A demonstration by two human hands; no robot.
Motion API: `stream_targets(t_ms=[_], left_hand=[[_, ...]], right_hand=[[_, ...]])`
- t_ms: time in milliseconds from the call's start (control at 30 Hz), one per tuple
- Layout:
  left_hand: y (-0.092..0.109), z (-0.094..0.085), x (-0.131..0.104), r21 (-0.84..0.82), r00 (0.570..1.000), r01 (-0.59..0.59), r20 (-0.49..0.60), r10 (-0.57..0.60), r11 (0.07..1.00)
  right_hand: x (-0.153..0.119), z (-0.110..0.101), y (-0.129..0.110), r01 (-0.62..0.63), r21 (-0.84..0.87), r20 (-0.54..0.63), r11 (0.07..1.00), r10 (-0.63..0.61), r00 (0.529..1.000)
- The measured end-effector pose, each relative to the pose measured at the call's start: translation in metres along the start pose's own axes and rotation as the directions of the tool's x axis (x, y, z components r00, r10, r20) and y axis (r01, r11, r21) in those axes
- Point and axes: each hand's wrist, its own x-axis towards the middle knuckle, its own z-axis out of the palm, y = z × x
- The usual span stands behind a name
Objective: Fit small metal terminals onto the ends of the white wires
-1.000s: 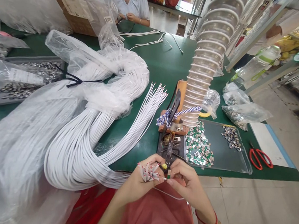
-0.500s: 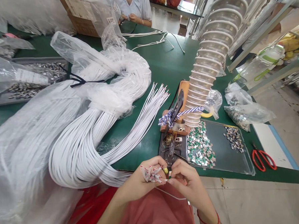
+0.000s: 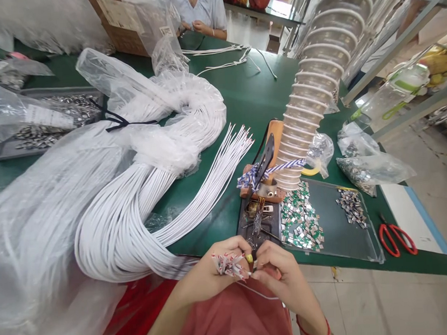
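Observation:
My left hand [image 3: 223, 267] is closed around a bunch of white cable ends [image 3: 228, 264] with red and white wire tips. Something yellow [image 3: 249, 258] shows at its fingertips. My right hand [image 3: 276, 269] is closed in a pinch right beside the left fingertips, at one white cable end. A small connector with a green board is in that pinch, now mostly hidden by the fingers. One loose white cable [image 3: 258, 293] curves below both hands. Just beyond them is a soldering stand [image 3: 261, 205] with a dark, solder-spattered base.
A large bundle of white cables [image 3: 110, 233] lies left, partly in plastic. A ribbed hose [image 3: 312, 83] rises behind the stand. Right are a tray [image 3: 332, 242] with green-board connectors [image 3: 301, 218] and metal parts [image 3: 351, 208], and red-handled scissors [image 3: 397, 239]. Another person [image 3: 200, 13] sits opposite.
My hands have shifted very slightly and the right fingers have closed in over the small connector, which showed more clearly before. The camera view has moved a little.

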Motion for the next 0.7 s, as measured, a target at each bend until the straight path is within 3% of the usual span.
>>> stream_targets(t_ms=[267, 433, 567, 700], left_hand=[[-0.003, 0.005, -0.003, -0.092, 0.993, 0.06, -0.097, -0.069, 0.994], [0.002, 0.009, 0.002, 0.037, 0.983, 0.03, -0.182, -0.023, 0.999], [0.003, 0.014, 0.003, 0.118, 0.945, 0.014, -0.325, 0.026, 0.993], [0.003, 0.021, 0.003, 0.065, 0.889, 0.025, -0.458, 0.008, 0.998]], right_hand=[[0.004, 0.002, -0.008, -0.035, 0.004, -0.031, 0.999, 0.035, 0.999], [0.001, 0.007, -0.005, -0.076, 0.031, -0.096, 0.997, 0.079, 0.992], [-0.002, 0.009, 0.0, -0.014, 0.134, -0.237, 0.991, 0.045, 0.97], [-0.001, 0.009, -0.001, 0.054, 0.087, -0.363, 0.995, -0.019, 0.932]])
